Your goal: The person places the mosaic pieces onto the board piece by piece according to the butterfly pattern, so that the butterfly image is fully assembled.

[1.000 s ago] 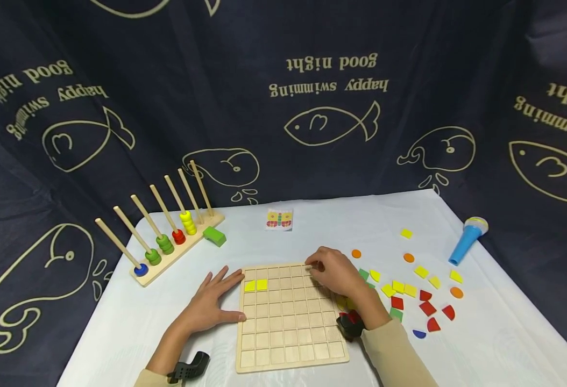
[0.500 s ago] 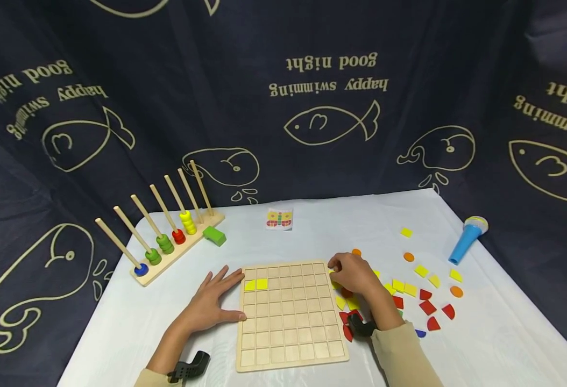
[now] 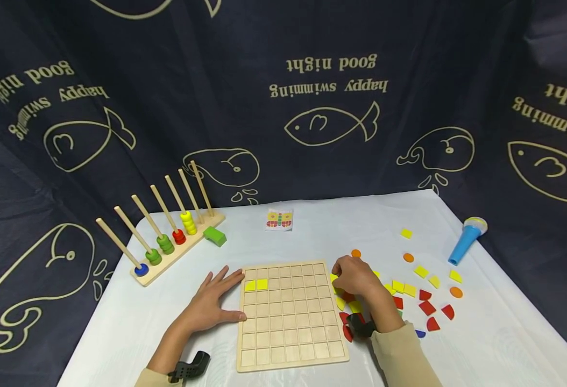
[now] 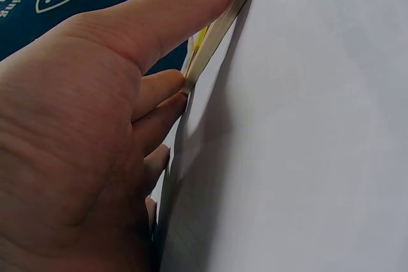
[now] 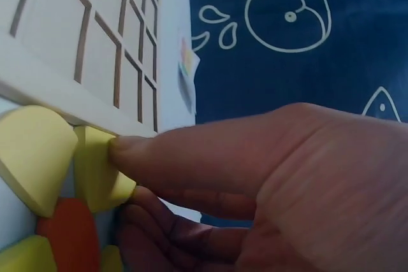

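A wooden grid board (image 3: 288, 309) lies on the white table, with two yellow square tiles (image 3: 256, 285) side by side in its upper left cells. My left hand (image 3: 208, 307) is spread at the board's left side, thumb and forefinger touching its edge. In the left wrist view, the thumb rests along the board's rim (image 4: 220, 33). Just off the board's right edge, my right hand (image 3: 356, 277) pinches a yellow tile (image 5: 92, 173) between thumb and fingers; the fingers partly hide its outline. A yellow quarter-circle tile (image 5: 38, 157) and an orange tile (image 5: 69, 234) lie right beside it.
Several red, yellow, green and orange tiles (image 3: 427, 308) are scattered on the right. A blue toy microphone (image 3: 466, 242) lies far right. A butterfly picture card (image 3: 279, 220) sits behind the board. Back left stand a peg bead stacker (image 3: 177, 250) and a green block (image 3: 214, 236).
My right hand has moved right, from over the board's upper right corner to the tiles beside its edge, where it now pinches a yellow one. My left hand has stayed in place.
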`<state>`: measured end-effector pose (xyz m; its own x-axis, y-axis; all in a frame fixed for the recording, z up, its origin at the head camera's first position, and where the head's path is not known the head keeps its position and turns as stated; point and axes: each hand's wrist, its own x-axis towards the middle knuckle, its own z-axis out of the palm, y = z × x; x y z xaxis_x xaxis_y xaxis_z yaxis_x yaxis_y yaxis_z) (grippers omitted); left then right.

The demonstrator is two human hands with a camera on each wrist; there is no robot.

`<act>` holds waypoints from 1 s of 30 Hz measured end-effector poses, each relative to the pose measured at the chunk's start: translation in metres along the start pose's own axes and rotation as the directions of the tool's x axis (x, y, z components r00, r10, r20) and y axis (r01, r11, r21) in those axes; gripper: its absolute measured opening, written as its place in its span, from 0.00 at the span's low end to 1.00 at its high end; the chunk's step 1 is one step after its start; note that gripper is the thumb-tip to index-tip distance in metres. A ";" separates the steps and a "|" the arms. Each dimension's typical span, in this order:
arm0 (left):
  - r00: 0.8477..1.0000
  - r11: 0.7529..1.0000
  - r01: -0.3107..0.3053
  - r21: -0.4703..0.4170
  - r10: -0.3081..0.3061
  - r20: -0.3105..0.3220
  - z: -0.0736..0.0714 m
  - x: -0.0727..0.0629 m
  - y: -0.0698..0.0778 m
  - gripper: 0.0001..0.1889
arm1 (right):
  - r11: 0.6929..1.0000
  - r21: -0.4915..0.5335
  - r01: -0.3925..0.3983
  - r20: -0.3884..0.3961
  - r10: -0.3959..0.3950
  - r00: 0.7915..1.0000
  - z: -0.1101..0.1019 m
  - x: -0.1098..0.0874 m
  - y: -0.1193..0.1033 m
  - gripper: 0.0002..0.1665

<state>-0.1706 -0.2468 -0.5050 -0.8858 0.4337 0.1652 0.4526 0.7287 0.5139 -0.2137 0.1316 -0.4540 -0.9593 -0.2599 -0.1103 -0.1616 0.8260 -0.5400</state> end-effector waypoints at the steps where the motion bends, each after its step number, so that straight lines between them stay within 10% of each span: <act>1: 1.000 1.000 0.002 -0.001 -0.002 0.003 0.000 0.000 0.000 0.51 | 1.000 -0.011 -0.003 -0.002 0.003 1.000 0.000 0.000 -0.001 0.06; 16: 1.000 1.000 -0.015 0.000 0.015 -0.023 0.002 0.000 -0.002 0.50 | 0.999 0.023 0.026 -0.068 -0.024 0.997 -0.001 0.009 0.012 0.04; 30: 1.000 1.000 0.003 -0.003 -0.003 -0.007 0.002 -0.002 0.000 0.51 | 0.950 0.279 0.140 -0.098 -0.117 0.988 0.007 0.011 0.005 0.07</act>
<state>-0.1689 -0.2468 -0.5073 -0.8878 0.4278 0.1695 0.4497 0.7286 0.5167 -0.2235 0.1288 -0.4639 -0.9518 -0.3047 0.0358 -0.2235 0.6087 -0.7613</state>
